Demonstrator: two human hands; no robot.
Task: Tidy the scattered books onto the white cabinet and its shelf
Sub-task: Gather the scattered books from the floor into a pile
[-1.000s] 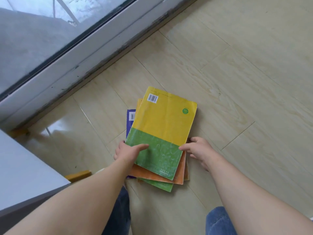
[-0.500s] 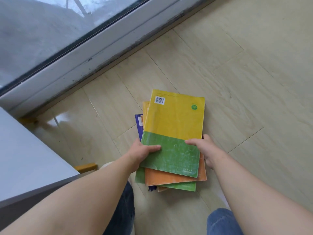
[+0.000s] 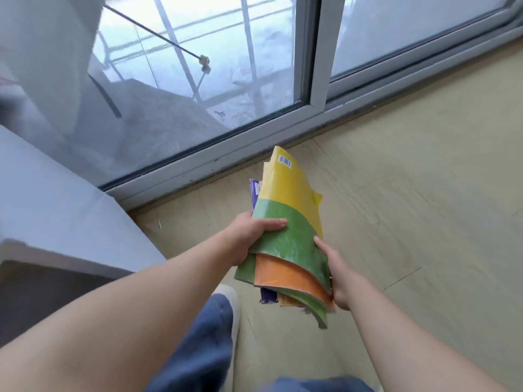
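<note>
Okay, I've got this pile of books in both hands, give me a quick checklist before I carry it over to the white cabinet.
1. Grip of the left hand: ok, fingers curled round the left edge of the pile, thumb on the top cover.
2. Grip of the right hand: ok, it holds the right edge.
3. Pile squared up: not ok, the lower books stick out unevenly at the near end and the covers bend.
4. Space on the cabinet top: ok for the part in view.
5. Space on the shelf: cannot tell, not clearly in view.
</note>
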